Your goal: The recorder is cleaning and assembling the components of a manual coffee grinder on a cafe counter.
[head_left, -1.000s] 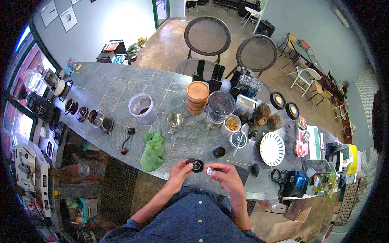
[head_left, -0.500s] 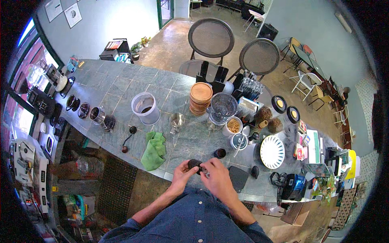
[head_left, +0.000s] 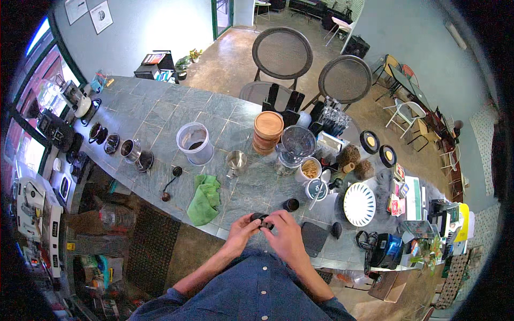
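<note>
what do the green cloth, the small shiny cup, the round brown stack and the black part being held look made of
Green cloth: matte fabric, from its soft folds.
Small cup: probably polished steel, given its silvery reflections.
Round stack: likely smooth wood, from its warm brown tone.
Black part, between left hand and right hand: dark plastic or metal; too small to tell.

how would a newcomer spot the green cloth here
Find the grey tiled counter. At its near edge, beyond and left of the left hand, lies a crumpled cloth. Its bright green fabric sets it apart from the steel cup nearby.
</note>
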A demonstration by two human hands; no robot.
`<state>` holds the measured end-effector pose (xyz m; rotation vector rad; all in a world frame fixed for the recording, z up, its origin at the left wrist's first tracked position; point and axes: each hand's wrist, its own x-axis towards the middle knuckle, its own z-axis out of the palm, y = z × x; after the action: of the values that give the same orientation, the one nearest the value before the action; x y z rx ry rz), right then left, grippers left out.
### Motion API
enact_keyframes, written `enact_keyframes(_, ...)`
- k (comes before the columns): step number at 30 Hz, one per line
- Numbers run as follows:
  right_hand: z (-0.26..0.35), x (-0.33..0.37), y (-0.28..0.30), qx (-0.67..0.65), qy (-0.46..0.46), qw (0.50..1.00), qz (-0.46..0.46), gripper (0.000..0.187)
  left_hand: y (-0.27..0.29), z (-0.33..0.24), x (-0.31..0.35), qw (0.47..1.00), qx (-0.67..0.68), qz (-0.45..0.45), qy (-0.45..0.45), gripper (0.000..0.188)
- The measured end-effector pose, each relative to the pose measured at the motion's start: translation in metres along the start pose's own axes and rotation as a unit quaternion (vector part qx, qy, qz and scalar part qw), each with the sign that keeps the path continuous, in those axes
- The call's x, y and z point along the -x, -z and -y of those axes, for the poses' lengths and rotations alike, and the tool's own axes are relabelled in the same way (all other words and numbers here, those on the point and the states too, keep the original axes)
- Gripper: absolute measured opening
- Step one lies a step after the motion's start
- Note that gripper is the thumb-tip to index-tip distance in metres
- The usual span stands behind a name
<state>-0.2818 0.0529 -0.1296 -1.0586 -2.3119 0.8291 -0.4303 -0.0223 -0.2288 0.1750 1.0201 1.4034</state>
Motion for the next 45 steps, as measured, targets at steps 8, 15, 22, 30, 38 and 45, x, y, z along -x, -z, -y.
enact_keyframes(8,0.0,-0.001,0.003,-0.066,-0.042,0.996,-0.032,0.041,0.007,-0.001,-0.001,1.0,-0.004,0.006,0.017,0.042)
enact_keyframes(15,-0.045,0.011,-0.032,-0.417,-0.241,0.876,0.019,0.04,0.023,-0.001,-0.001,0.995,0.03,0.093,0.015,0.064)
enact_keyframes(22,-0.085,0.003,-0.076,-0.228,-0.2,0.949,0.083,0.038,0.063,-0.022,0.006,0.997,0.06,0.02,-0.041,0.063)
enact_keyframes(30,-0.082,0.005,-0.116,0.085,-0.074,0.985,0.129,0.042,0.073,-0.039,0.011,0.996,0.027,-0.053,-0.072,0.055)
enact_keyframes(38,-0.093,0.001,-0.115,0.047,-0.036,0.989,0.132,0.039,0.071,-0.025,0.007,0.995,-0.002,-0.072,-0.075,0.056)
enact_keyframes(45,-0.085,-0.053,-0.126,0.008,-0.021,1.0,0.015,0.034,0.065,-0.023,0.004,0.996,-0.016,-0.045,-0.07,0.052)
